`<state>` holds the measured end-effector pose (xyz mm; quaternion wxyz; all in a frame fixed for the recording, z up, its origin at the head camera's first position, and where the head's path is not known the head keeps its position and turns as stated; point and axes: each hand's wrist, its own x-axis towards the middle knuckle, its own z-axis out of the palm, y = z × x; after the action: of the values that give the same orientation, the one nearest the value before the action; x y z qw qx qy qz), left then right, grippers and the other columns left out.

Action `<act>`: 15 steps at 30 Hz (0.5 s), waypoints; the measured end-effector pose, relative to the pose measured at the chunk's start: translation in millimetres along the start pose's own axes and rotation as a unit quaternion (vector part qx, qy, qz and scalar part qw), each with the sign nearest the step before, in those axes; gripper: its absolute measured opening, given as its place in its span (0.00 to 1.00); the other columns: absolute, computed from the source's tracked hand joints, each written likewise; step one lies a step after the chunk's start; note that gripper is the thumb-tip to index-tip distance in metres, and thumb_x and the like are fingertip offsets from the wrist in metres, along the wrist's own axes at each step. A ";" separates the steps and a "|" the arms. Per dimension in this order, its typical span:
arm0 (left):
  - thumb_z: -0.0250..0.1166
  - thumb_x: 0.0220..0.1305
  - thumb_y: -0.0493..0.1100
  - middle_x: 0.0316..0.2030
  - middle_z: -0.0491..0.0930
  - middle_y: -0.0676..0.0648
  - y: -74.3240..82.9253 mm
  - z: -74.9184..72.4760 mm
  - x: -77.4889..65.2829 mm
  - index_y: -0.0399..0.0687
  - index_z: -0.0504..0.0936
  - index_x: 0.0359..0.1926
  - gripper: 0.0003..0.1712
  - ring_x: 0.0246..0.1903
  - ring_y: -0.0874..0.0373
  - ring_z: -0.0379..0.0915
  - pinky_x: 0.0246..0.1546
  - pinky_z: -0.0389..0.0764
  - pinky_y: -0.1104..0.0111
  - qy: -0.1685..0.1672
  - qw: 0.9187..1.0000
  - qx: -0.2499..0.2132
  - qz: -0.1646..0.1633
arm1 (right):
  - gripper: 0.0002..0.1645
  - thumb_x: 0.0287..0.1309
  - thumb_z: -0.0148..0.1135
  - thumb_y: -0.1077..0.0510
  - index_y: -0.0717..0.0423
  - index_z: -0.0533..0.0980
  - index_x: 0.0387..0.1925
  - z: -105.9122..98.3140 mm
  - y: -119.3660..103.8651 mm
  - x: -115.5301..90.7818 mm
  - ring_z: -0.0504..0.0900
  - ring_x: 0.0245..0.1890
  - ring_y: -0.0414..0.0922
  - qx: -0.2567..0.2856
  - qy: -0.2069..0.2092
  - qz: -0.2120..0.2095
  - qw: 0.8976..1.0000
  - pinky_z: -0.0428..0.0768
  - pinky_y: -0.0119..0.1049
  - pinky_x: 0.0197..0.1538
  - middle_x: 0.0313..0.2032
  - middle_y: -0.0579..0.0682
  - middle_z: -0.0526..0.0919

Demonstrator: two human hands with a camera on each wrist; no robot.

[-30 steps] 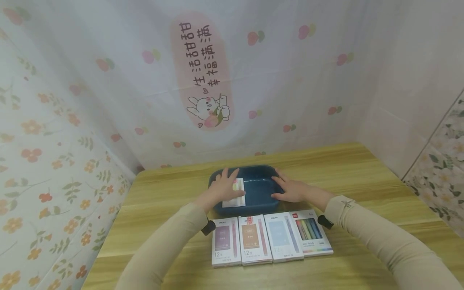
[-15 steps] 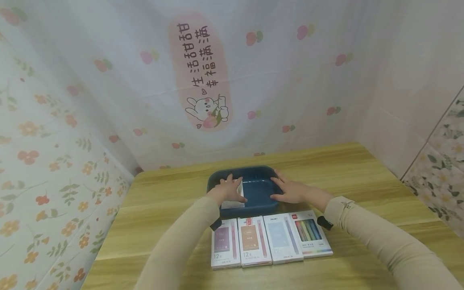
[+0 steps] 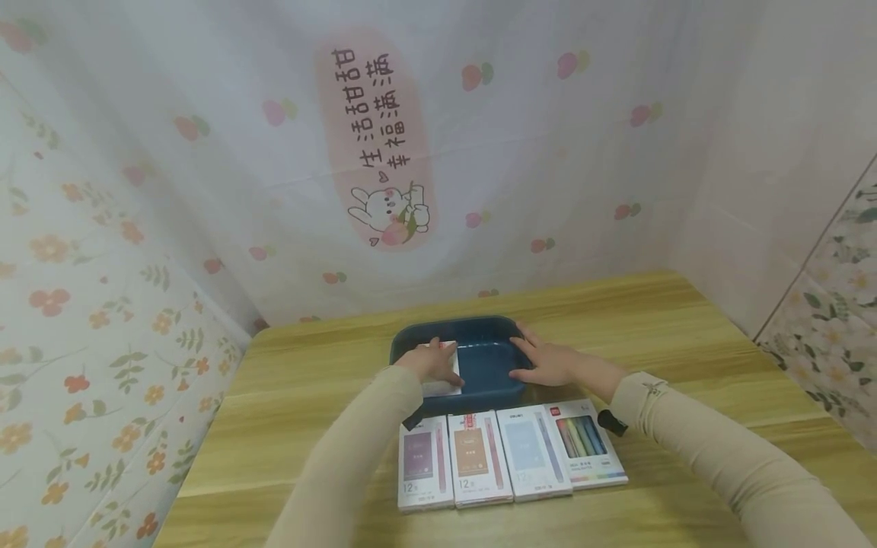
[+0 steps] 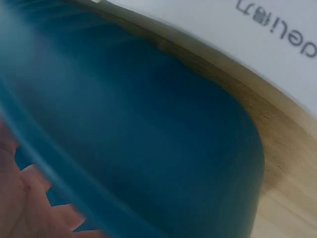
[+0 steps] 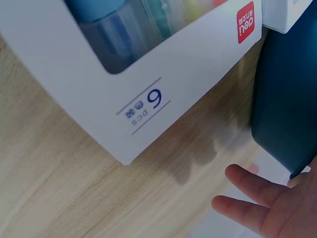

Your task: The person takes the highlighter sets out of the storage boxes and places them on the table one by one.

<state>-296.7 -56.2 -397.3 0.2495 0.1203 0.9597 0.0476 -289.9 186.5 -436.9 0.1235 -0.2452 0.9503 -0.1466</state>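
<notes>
A dark blue plastic basin [image 3: 489, 373] stands on the table, with a white box [image 3: 448, 388] lying flat in its left part. My left hand [image 3: 432, 362] reaches over the near rim into the basin, thumb and fingers spread over that box and covering much of it. In the left wrist view, the basin wall [image 4: 148, 134] hides the fingertips of this hand [image 4: 29, 203]. At the basin's right end, my right hand [image 3: 551, 363] rests against the rim. The right wrist view shows two straight fingers of this hand [image 5: 267, 206] outside the basin.
In front of the basin lie a purple-labelled box [image 3: 419, 457], an orange-labelled box [image 3: 473, 453], a blue-labelled box [image 3: 524, 445] and a windowed box of coloured sticks [image 3: 582, 438], side by side. A patterned curtain [image 3: 548, 152] hangs behind the wooden table [image 3: 308, 380].
My left hand has come lower and nearer over the box in the basin, its forearm swinging to the right. My right hand stays at the basin's right end.
</notes>
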 end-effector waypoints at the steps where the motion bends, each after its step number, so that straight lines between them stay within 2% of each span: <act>1: 0.63 0.53 0.61 0.69 0.46 0.39 0.9 0.3 0.9 0.59 0.51 0.70 0.48 0.65 0.39 0.52 0.57 0.62 0.46 -0.001 1.000 0.001 -0.001 | 0.47 0.59 0.49 0.35 0.60 0.50 0.69 0.2 0.7 -0.1 0.70 0.57 0.61 0.000 0.000 0.001 1.000 0.74 0.52 0.50 0.70 0.62 0.36; 15: 0.67 0.48 0.61 0.69 0.46 0.38 -0.4 6.6 11.2 0.64 0.54 0.69 0.49 0.66 0.39 0.50 0.57 0.61 0.45 0.009 1.000 -0.013 -0.013 | 0.46 0.59 0.50 0.38 0.60 0.50 0.69 3.2 2.0 1.6 0.66 0.60 0.63 0.007 0.004 0.005 1.000 0.70 0.55 0.54 0.70 0.62 0.37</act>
<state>-303.0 -53.6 -408.4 0.2429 0.1037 0.9627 0.0579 -291.1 186.7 -440.8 0.1226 -0.2389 0.9510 -0.1534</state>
